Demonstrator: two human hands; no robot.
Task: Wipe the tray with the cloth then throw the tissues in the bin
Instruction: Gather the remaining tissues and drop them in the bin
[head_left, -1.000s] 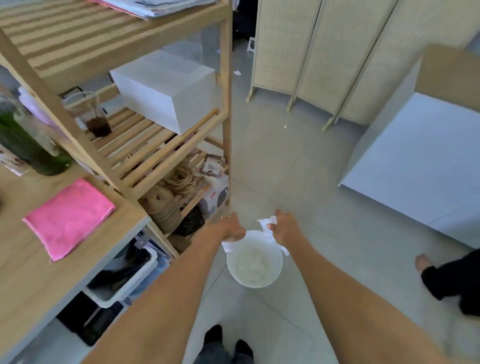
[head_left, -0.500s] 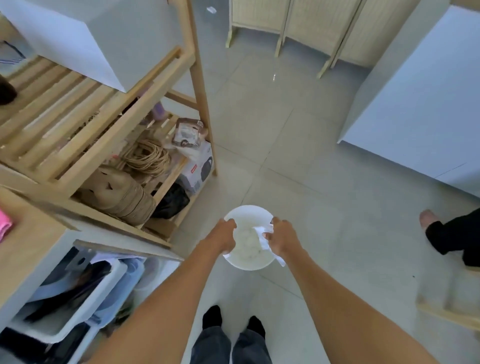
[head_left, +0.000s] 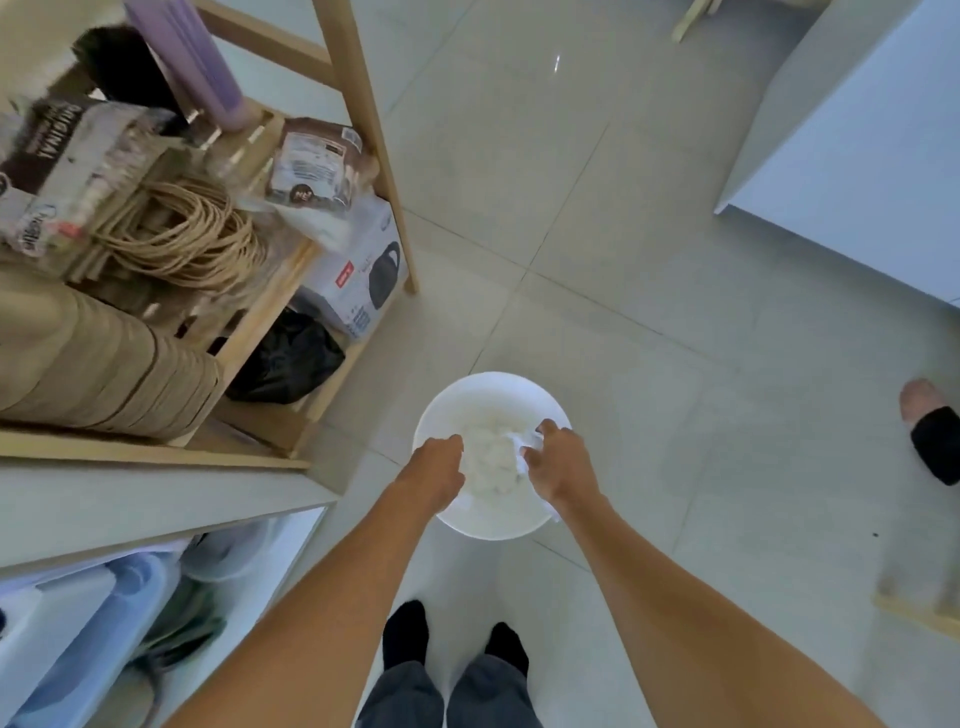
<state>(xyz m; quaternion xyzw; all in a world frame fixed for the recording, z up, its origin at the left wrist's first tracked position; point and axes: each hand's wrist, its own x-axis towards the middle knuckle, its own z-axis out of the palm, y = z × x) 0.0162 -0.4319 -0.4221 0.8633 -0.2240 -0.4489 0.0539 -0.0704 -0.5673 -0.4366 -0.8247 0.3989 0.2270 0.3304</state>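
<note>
A round white bin (head_left: 485, 395) stands on the floor in front of my feet, with crumpled white tissues (head_left: 491, 460) lying inside it. Both my hands are over its opening. My right hand (head_left: 558, 462) grips a white tissue (head_left: 524, 449) at the bin's right side, part of the tissue hanging under my wrist. My left hand (head_left: 434, 467) is curled over the bin's left rim, a bit of white showing below it; I cannot tell whether it holds anything. The tray and the cloth are out of view.
A wooden shelf unit (head_left: 363, 130) stands at the left with coiled rope (head_left: 176, 234), boxes and a black bag (head_left: 288, 358). Plastic crates (head_left: 78, 623) sit under the table edge. A white cabinet (head_left: 857, 156) is at right. Another person's foot (head_left: 930, 426) rests on the floor at far right.
My view has tilted further down and my hands have sunk lower into the bin's opening. The right hand still grips the tissue. The pink cloth and table top have left the view.
</note>
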